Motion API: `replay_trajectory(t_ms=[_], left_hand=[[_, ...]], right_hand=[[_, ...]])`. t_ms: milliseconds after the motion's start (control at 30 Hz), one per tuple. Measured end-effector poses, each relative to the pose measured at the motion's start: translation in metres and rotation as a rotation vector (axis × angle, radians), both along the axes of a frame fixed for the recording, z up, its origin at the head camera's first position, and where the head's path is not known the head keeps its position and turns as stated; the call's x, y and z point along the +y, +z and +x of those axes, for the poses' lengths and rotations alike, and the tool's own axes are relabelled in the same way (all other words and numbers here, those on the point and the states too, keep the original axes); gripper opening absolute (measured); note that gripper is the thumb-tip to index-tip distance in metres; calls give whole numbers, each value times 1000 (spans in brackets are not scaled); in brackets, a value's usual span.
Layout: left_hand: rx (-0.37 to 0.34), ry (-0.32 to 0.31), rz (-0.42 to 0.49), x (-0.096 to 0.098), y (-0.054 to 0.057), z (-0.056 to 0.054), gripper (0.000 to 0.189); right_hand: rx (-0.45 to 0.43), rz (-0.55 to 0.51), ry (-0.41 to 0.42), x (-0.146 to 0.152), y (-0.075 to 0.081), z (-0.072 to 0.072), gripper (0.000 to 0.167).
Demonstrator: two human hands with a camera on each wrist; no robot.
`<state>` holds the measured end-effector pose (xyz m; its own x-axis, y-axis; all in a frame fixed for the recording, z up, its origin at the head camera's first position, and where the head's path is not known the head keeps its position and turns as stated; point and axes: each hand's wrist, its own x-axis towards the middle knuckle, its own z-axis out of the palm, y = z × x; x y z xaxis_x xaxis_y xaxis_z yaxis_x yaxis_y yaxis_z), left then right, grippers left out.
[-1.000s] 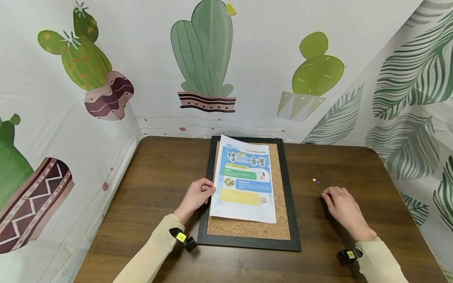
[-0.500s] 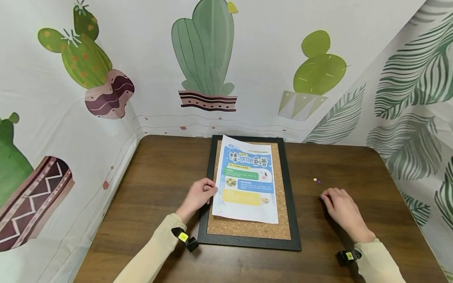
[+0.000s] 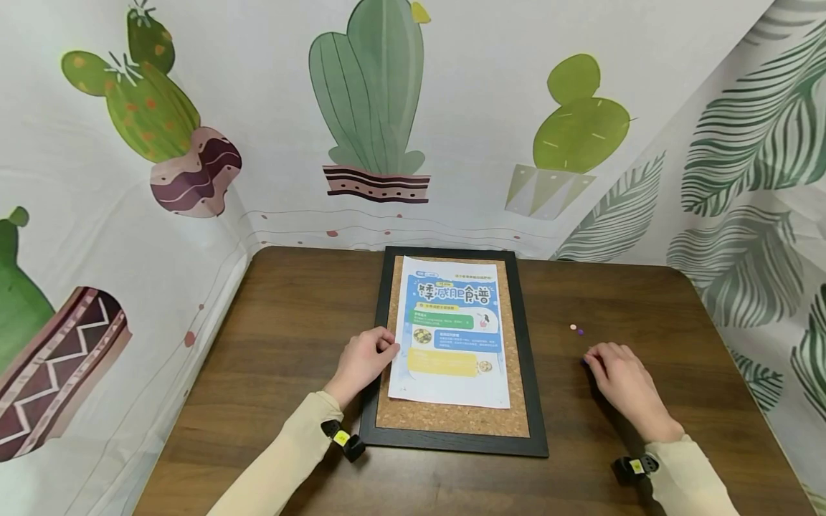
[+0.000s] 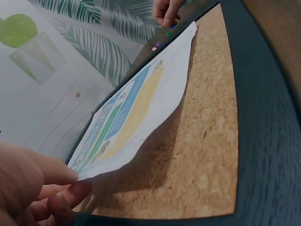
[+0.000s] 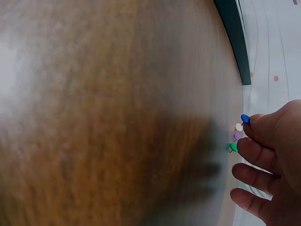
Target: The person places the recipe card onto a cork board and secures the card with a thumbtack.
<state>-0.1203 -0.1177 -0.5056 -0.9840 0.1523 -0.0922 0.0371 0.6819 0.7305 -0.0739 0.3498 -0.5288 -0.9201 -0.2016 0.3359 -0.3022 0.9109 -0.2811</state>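
My left hand [image 3: 363,363] pinches the left edge of a printed paper sheet [image 3: 452,390] between thumb and fingers. The sheet lies over a cork board [image 3: 516,373] with a black frame; its near edge bows up off the cork in the left wrist view. To the right of the board, my right hand [image 3: 627,383] holds a blue thumbtack [image 5: 245,119] at its fingertips, low over the table. Just beyond that hand are a pale pink thumbtack [image 3: 573,327] and a purple thumbtack [image 3: 580,332]. A green thumbtack [image 5: 233,147] also shows in the right wrist view, but the hand hides it from the head view.
The board's black frame [image 3: 454,442] lies on a brown wooden table [image 3: 290,308]. Behind the table hangs a white cloth [image 3: 471,143] printed with cacti and leaves. Each wrist wears a black strap with a small camera [image 3: 351,446].
The sheet has been lowered and straightened on the board, its raised top left corner now down. My left hand has moved slightly right with it. The right hand stays in place.
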Motion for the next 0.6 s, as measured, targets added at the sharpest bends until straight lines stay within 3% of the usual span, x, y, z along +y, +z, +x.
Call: replay_trajectory(t_ms=[400, 600], left_hand=[[4, -18, -41, -2, -2, -1, 8], [-11, -28, -35, -5, -3, 0, 18]], right_hand=[[-3, 7, 5, -2, 0, 0, 8], [2, 13, 5, -1, 2, -2, 8]])
